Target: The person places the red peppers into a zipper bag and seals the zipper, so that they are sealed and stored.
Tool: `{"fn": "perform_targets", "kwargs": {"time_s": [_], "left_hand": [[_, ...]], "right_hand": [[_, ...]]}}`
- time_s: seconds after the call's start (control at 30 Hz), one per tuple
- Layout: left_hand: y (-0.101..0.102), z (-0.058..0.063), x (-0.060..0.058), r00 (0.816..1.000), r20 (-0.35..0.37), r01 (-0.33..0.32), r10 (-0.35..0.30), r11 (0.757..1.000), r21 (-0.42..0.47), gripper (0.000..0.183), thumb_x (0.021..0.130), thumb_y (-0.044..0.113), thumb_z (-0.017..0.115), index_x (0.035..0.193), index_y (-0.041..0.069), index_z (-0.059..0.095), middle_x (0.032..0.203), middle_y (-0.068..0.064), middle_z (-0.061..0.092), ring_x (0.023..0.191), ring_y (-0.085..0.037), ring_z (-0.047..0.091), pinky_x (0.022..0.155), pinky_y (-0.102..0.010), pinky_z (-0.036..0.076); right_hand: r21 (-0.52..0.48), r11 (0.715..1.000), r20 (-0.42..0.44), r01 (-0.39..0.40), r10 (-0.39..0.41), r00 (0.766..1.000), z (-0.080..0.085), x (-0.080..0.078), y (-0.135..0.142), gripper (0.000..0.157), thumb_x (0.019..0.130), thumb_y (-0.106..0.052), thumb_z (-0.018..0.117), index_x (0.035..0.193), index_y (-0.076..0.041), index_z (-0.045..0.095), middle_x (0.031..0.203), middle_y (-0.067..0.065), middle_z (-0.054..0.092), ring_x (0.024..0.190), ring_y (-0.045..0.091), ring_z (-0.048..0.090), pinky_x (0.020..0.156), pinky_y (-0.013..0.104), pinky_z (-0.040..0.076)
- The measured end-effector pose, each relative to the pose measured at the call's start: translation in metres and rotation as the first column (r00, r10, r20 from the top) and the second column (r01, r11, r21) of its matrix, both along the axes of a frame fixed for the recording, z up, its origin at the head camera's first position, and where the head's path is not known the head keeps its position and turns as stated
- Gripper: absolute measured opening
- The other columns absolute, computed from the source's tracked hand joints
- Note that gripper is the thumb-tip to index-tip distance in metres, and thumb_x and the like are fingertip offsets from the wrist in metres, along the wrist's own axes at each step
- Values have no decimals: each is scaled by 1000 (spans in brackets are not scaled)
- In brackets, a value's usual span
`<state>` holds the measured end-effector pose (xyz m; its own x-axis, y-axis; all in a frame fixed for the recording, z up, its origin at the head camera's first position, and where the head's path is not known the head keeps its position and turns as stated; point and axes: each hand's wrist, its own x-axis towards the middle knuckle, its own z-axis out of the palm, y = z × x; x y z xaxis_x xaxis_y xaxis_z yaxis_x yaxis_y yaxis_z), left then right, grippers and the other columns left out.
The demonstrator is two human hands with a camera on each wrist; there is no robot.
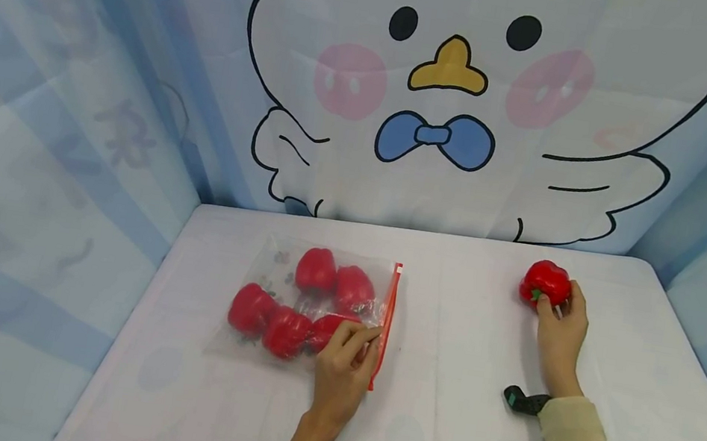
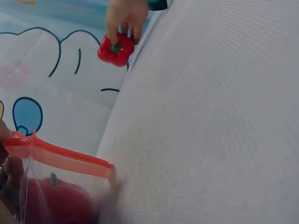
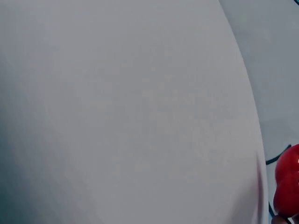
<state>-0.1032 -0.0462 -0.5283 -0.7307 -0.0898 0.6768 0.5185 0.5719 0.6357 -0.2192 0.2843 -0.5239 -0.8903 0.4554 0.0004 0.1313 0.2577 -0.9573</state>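
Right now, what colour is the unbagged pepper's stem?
Green stem; best in the left wrist view.

The head view looks forward and down over the table (image 1: 461,416), wrist views closer, all sharing one red pepper (image 1: 549,279)

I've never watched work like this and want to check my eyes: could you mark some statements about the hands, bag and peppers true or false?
1. The right hand holds a red pepper. True.
2. The left hand touches nothing. False: it holds the clear bag at its edge strip.
3. That strip is blue. False: it is red.
4. Five red peppers show inside the bag. True.
5. The held pepper is directly above the bag. False: it is apart from the bag, off to its right in the head view.
6. The held pepper has a green stem. True.
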Motion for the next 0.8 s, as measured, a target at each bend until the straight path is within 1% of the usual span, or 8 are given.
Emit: {"fn": "perform_targets", "kwargs": {"time_s": [0.17, 0.27, 0.4, 0.53, 0.67, 0.8], "left_hand": [[0, 0, 0, 1000, 2, 0, 0, 1000, 4, 30, 84, -2, 83, 112, 7, 79, 97, -4, 66, 73, -8, 58, 64, -9, 52], [0, 0, 0, 1000, 4, 2, -2, 1000, 6, 30, 84, -2, 83, 112, 7, 79, 97, -4, 66, 73, -8, 58, 64, -9, 51], [1, -1, 0, 1000, 4, -1, 1, 1000, 3, 31, 84, -2, 83, 113, 8, 78, 98, -4, 66, 73, -8, 58, 65, -10, 52], [1, 0, 0, 1000, 1, -3, 3, 1000, 7, 30, 84, -3, 82, 113, 8, 79, 97, -4, 66, 72, -8, 58, 64, -10, 51], [1, 1, 0, 1000, 1, -1, 1, 1000, 7, 30, 84, -3, 82, 112, 8, 79, 97, -4, 65, 73, -8, 57, 64, -9, 51], [1, 2, 1, 1000, -1, 0, 0, 1000, 8, 29, 84, -3, 82, 111, 7, 79, 97, -4, 66, 73, -8, 58, 64, -9, 51]], "right_hand": [[-36, 998, -61, -55, 52, 997, 1, 10, -16, 68, 107, -13, 51, 167, -10, 21, 174, 8, 24, 160, 31, 29, 121, 36, 35], [-30, 996, -64, -89, 87, 994, 4, 19, -27, 68, 107, -12, 53, 167, -10, 20, 174, 8, 24, 160, 30, 29, 118, 31, 37], [-2, 991, -49, -131, 130, 990, 10, 31, -40, 69, 108, -15, 54, 168, -13, 19, 175, 4, 23, 160, 29, 28, 113, 25, 39], [15, 986, -56, -163, 164, 985, 15, 43, -53, 70, 107, -16, 57, 167, -14, 21, 174, 4, 26, 159, 31, 32, 110, 20, 40], [-8, 981, -79, -191, 190, 979, 17, 52, -64, 71, 106, -13, 60, 167, -13, 23, 172, 6, 30, 157, 32, 35, 106, 15, 42], [-36, 971, -96, -236, 232, 968, 18, 61, -76, 71, 105, -11, 60, 166, -10, 24, 172, 8, 30, 157, 34, 35, 102, 9, 42]]}}
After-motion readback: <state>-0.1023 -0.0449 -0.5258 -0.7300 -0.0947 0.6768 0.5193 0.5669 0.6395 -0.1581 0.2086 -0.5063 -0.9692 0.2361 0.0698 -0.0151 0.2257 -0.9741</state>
